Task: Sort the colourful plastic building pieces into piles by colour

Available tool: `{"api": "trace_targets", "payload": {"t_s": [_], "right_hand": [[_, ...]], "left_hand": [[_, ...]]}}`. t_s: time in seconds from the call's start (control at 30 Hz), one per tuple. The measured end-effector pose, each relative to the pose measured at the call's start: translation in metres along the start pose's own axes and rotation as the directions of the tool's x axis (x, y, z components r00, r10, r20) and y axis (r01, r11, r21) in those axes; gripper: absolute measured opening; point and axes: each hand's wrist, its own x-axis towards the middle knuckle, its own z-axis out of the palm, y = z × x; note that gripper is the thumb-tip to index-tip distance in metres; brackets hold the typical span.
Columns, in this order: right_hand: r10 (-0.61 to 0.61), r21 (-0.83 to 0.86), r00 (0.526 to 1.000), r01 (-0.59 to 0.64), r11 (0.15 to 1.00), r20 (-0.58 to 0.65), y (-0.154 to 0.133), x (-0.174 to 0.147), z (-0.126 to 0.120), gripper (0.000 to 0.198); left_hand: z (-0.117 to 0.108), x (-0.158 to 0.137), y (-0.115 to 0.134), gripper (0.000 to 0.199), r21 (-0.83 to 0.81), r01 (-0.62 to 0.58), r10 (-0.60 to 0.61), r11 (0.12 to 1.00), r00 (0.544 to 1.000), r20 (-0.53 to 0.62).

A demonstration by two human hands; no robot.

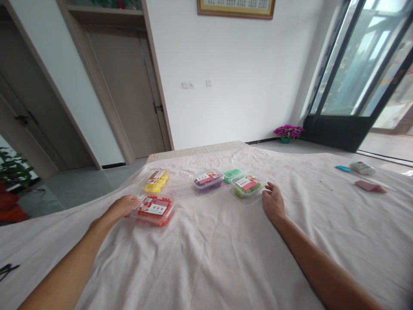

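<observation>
My left hand (125, 205) is closed on the left edge of a clear plastic box of red-orange pieces (155, 208), its lid carrying a red and white label. Behind that box lies a clear box of yellow pieces (156, 181). At the right, my right hand (274, 201) has its curled fingers at the right corner of a clear box of green pieces (248, 185), pinching its edge. Just left of it sits a box of purple pieces (208, 180). A mint-green item (232, 174) is partly hidden between these two.
A pale pink cloth (206, 249) with wrinkles covers the surface. To the right lie a white packet (362, 168), a blue item (343, 168), a pink folded piece (370, 186) and a thin stick (326, 185). A dark object (8, 270) lies at the left edge.
</observation>
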Motion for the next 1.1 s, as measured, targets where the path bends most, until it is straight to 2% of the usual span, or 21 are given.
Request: {"api": "trace_targets", "payload": {"t_s": [0.07,0.13,0.3,0.47,0.57,0.7,0.83,0.9,0.97,1.0,1.03,1.07,1.1], "right_hand": [[0.001,0.001,1.0,-0.001,1.0,0.0,0.0,0.0,0.0,0.063],[-0.001,0.001,1.0,0.001,1.0,-0.006,-0.001,0.0,0.0,0.062],[-0.004,-0.01,1.0,0.004,1.0,-0.009,-0.003,-0.003,0.0,0.061],[-0.013,-0.03,1.0,0.013,0.999,-0.003,-0.002,-0.004,-0.001,0.06],[-0.003,-0.03,1.0,0.003,1.0,0.008,0.0,-0.003,0.0,0.06],[-0.003,-0.033,1.0,0.004,0.999,0.012,0.0,-0.003,0.0,0.06],[-0.005,-0.045,1.0,0.005,0.999,0.015,-0.002,-0.004,-0.002,0.061],[-0.004,-0.052,1.0,0.005,0.999,0.019,-0.003,-0.005,-0.002,0.06],[-0.006,-0.053,1.0,0.008,0.999,0.022,-0.001,-0.004,-0.002,0.06],[-0.008,-0.051,1.0,0.009,0.999,0.021,0.0,-0.004,-0.002,0.059],[-0.009,-0.049,1.0,0.01,0.999,0.019,0.002,-0.003,-0.001,0.059],[-0.01,-0.047,1.0,0.011,0.999,0.017,0.004,-0.002,0.0,0.059],[-0.012,-0.046,1.0,0.012,0.999,0.014,0.006,-0.001,0.001,0.059]], "left_hand": [[0.01,-0.013,0.011,0.029,-0.141,0.064,-0.039,0.988,0.984,0.176],[0.027,-0.027,0.023,0.03,-0.254,0.058,0.024,0.965,0.95,0.31],[0.078,-0.053,0.058,0.037,-0.532,0.118,0.159,0.838,0.881,0.446],[0.12,-0.065,0.095,0.038,-0.633,0.145,0.21,0.76,0.867,0.451],[0.138,-0.068,0.115,0.038,-0.671,0.129,0.24,0.73,0.871,0.429],[0.157,-0.075,0.138,0.032,-0.718,0.166,0.254,0.676,0.863,0.438],[0.173,-0.083,0.15,0.029,-0.781,0.183,0.282,0.597,0.863,0.418],[0.174,-0.083,0.146,0.03,-0.779,0.186,0.268,0.599,0.87,0.414],[0.166,-0.077,0.135,0.036,-0.73,0.113,0.227,0.674,0.909,0.35],[0.159,-0.071,0.127,0.038,-0.677,0.024,0.212,0.735,0.941,0.264],[0.149,-0.064,0.118,0.038,-0.592,-0.108,0.227,0.799,0.965,0.13],[0.137,-0.055,0.109,0.036,-0.476,-0.256,0.285,0.841,0.959,-0.012],[0.124,-0.045,0.099,0.035,-0.341,-0.361,0.318,0.868,0.932,-0.176]]}}
